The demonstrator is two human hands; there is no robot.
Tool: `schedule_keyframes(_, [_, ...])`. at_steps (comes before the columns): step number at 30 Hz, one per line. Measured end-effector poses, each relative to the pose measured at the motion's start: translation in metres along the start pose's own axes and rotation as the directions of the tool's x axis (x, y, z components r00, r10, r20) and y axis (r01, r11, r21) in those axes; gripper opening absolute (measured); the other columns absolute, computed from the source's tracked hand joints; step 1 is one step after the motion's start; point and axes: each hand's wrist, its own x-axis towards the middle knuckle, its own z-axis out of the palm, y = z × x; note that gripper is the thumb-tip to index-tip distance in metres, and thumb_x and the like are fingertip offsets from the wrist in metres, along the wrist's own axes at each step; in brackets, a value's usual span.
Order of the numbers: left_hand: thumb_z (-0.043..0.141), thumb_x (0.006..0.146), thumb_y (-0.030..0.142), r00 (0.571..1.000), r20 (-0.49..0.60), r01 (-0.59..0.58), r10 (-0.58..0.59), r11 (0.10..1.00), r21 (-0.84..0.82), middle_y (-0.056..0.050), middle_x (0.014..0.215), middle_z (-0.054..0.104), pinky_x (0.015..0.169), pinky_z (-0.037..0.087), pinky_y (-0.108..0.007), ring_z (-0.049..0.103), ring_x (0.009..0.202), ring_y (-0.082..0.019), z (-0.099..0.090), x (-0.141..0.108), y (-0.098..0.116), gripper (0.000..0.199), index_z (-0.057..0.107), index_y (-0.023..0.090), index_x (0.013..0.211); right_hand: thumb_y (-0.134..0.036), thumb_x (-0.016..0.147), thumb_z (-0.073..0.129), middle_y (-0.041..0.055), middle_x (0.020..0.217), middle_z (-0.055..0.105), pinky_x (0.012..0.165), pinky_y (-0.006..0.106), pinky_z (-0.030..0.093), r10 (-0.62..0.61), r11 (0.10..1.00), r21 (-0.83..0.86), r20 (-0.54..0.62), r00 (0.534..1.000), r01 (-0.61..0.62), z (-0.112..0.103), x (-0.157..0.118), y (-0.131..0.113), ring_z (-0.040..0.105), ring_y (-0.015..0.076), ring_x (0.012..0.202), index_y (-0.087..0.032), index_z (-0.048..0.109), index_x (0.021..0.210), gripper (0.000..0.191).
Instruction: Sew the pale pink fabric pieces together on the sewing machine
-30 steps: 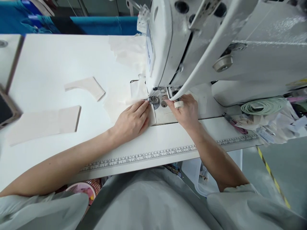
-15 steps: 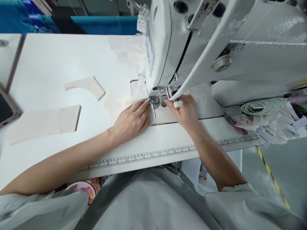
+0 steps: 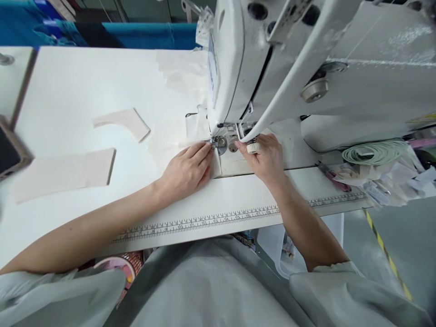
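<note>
My left hand (image 3: 187, 170) lies flat, fingers stretched out together, on a pale fabric piece (image 3: 215, 166). Its fingertips are right beside the presser foot (image 3: 215, 142) of a white sewing machine (image 3: 226, 68). On the other side of the needle area, my right hand (image 3: 267, 156) rests low on the machine bed. Its thumb points left toward the round metal plate (image 3: 233, 145). A white bar and a ribbed knob (image 3: 253, 148) hide most of its fingers, so what they hold, if anything, does not show.
Left on the table lie a curved pale piece (image 3: 124, 121) and a longer one (image 3: 68, 175). A printed ruler (image 3: 204, 223) follows the front edge. To the right are pink-handled snips (image 3: 335, 178), a coil of green cord (image 3: 373, 152) and scraps. Below stands a basket (image 3: 131, 263).
My right hand has shifted very slightly to the right. My left hand and the fabric under it look the same; the view has moved a little.
</note>
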Motion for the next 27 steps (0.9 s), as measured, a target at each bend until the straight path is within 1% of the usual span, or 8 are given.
schedule_keyframes(4, [0.041, 0.096, 0.024, 1.000, 0.007, 0.003, -0.003, 1.000, 0.028, -0.021, 0.137, 0.056, 0.108, 0.045, -0.053, 0.051, 0.130, -0.033, -0.005, -0.001, 0.000, 0.042, 0.058, 0.005, 0.130, -0.039, 0.101, 0.039, 0.0010, 0.064, 0.064, 0.069, 0.030, 0.035, -0.047, 0.992, 0.121, 0.112, 0.993, 0.033, -0.009, -0.007, -0.008, 0.057, 0.0151, 0.065, -0.020, 0.063, 0.075, 0.041])
schedule_keyframes(7, [0.041, 0.097, 0.025, 0.999, -0.030, -0.021, 0.024, 0.997, 0.072, -0.019, 0.134, 0.059, 0.108, 0.044, -0.054, 0.053, 0.128, -0.032, -0.013, -0.005, 0.005, 0.039, 0.061, 0.007, 0.125, -0.033, 0.100, 0.042, -0.0011, 0.070, 0.067, 0.072, 0.029, 0.037, -0.118, 0.966, 0.249, 0.172, 0.978, 0.072, -0.019, -0.014, -0.015, 0.059, 0.0134, 0.067, -0.021, 0.066, 0.084, 0.031])
schedule_keyframes(9, [0.046, 0.097, 0.029, 0.993, -0.076, -0.079, 0.086, 0.993, 0.090, -0.017, 0.126, 0.064, 0.105, 0.047, -0.050, 0.057, 0.121, -0.031, -0.018, -0.009, 0.011, 0.036, 0.064, 0.007, 0.119, -0.027, 0.099, 0.045, 0.0000, 0.082, 0.071, 0.075, 0.029, 0.038, -0.181, 0.947, 0.301, 0.206, 0.962, 0.113, -0.024, -0.017, -0.018, 0.062, 0.0138, 0.076, -0.020, 0.068, 0.093, 0.024])
schedule_keyframes(11, [0.051, 0.095, 0.030, 0.983, -0.103, -0.141, 0.149, 0.986, 0.087, -0.015, 0.114, 0.069, 0.098, 0.052, -0.046, 0.062, 0.111, -0.029, -0.020, -0.012, 0.017, 0.031, 0.066, 0.008, 0.112, -0.023, 0.098, 0.046, 0.0028, 0.092, 0.071, 0.078, 0.030, 0.039, -0.253, 0.935, 0.310, 0.251, 0.934, 0.170, -0.028, -0.017, -0.019, 0.064, 0.0155, 0.084, -0.019, 0.068, 0.099, 0.023])
schedule_keyframes(14, [0.051, 0.095, 0.023, 0.978, -0.093, -0.175, 0.185, 0.979, 0.107, -0.011, 0.102, 0.071, 0.087, 0.055, -0.039, 0.065, 0.095, -0.024, -0.018, -0.014, 0.022, 0.021, 0.067, 0.012, 0.102, -0.021, 0.097, 0.045, 0.0054, 0.094, 0.070, 0.078, 0.032, 0.039, -0.332, 0.925, 0.290, 0.298, 0.895, 0.246, -0.030, -0.017, -0.016, 0.062, 0.0177, 0.088, -0.019, 0.069, 0.101, 0.024])
schedule_keyframes(17, [0.049, 0.096, 0.016, 0.974, -0.096, -0.186, 0.205, 0.966, 0.177, -0.007, 0.098, 0.071, 0.080, 0.056, -0.034, 0.065, 0.089, -0.021, -0.014, -0.014, 0.022, 0.018, 0.067, 0.013, 0.098, -0.020, 0.097, 0.046, 0.0049, 0.092, 0.069, 0.079, 0.032, 0.040, -0.358, 0.915, 0.291, 0.270, 0.894, 0.279, -0.026, -0.019, -0.013, 0.061, 0.0175, 0.087, -0.019, 0.069, 0.100, 0.024])
schedule_keyframes(22, [0.049, 0.094, 0.010, 0.962, -0.130, -0.215, 0.242, 0.958, 0.192, -0.007, 0.099, 0.071, 0.077, 0.056, -0.033, 0.065, 0.091, -0.021, -0.012, -0.015, 0.019, 0.017, 0.066, 0.013, 0.099, -0.020, 0.097, 0.047, 0.0037, 0.089, 0.068, 0.080, 0.033, 0.042, -0.366, 0.903, 0.289, 0.125, 0.922, 0.319, -0.019, -0.027, -0.012, 0.061, 0.0156, 0.084, -0.019, 0.069, 0.098, 0.022])
schedule_keyframes(27, [0.050, 0.095, 0.012, 0.961, -0.154, -0.211, 0.231, 0.968, 0.132, -0.009, 0.097, 0.071, 0.071, 0.055, -0.033, 0.064, 0.089, -0.022, -0.011, -0.014, 0.017, 0.014, 0.062, 0.012, 0.102, -0.020, 0.097, 0.048, 0.0036, 0.086, 0.067, 0.078, 0.033, 0.041, -0.450, 0.874, 0.243, 0.075, 0.890, 0.421, -0.022, -0.032, -0.013, 0.059, 0.0157, 0.082, -0.019, 0.068, 0.098, 0.021])
